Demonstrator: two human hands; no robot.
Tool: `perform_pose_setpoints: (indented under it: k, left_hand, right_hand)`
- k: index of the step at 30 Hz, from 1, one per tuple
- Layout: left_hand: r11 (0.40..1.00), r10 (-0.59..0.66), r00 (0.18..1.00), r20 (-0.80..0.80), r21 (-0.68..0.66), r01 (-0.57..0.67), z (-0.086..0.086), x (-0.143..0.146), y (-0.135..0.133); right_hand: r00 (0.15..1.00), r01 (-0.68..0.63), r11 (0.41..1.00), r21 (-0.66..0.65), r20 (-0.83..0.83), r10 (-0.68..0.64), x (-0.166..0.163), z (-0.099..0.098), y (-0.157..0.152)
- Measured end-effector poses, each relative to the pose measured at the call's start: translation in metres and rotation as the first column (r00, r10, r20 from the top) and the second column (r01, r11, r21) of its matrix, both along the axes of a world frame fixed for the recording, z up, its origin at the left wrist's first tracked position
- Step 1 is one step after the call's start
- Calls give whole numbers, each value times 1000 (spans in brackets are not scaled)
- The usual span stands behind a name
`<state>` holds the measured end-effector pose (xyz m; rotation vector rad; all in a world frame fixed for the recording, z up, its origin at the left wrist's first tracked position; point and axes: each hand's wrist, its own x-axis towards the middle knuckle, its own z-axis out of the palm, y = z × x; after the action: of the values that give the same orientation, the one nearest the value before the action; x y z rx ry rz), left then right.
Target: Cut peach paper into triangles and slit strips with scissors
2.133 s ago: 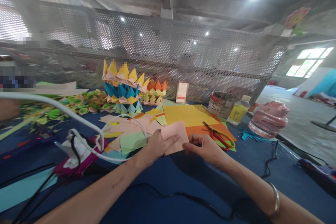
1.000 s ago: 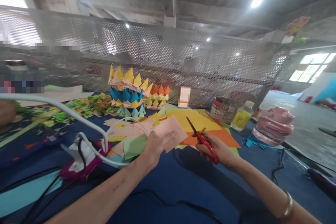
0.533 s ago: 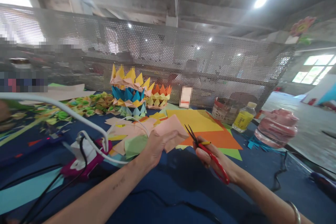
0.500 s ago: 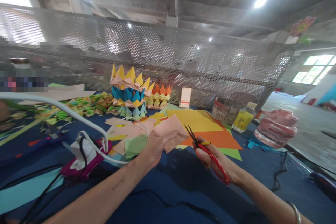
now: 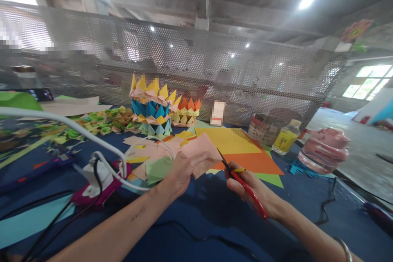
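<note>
My left hand (image 5: 183,170) is closed on a folded piece of pale pink paper (image 5: 205,147), with the thumb lying along its top. Red-handled scissors (image 5: 249,192) are in my right hand (image 5: 245,182), their dark blades pressed together and pointing up and left. The blade tips lie at the right edge of the pink paper; whether they touch it I cannot tell. A thin yellow stick, perhaps a pencil (image 5: 239,170), also shows at my right fingers. Beneath and behind the hands lie yellow paper (image 5: 227,141) and orange paper (image 5: 251,163).
Folded paper crowns (image 5: 150,108) stand behind the paper sheets. A purple power strip (image 5: 92,196) with white and black cables lies at left. At right are a bottle of yellow liquid (image 5: 285,138), a basket-like pot (image 5: 260,128) and a pink jar (image 5: 324,151).
The scissor blades have gone from slightly apart to together, and the handles have drawn closer. My left hand and the pink paper have hardly moved. A green shape and a phone now show at far left.
</note>
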<state>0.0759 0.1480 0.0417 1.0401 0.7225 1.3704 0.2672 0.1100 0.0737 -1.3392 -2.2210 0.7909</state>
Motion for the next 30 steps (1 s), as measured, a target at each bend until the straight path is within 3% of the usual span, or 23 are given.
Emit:
perform_pose_setpoints:
  k: [18, 30]
  left_hand:
    - [999, -21, 998, 52, -46, 24, 4, 1, -4]
    - [999, -32, 998, 45, -39, 34, 3, 0, -5]
  right_hand:
    - [999, 17, 997, 81, 39, -20, 0, -7, 4]
    - [995, 83, 996, -32, -57, -84, -4, -16, 1]
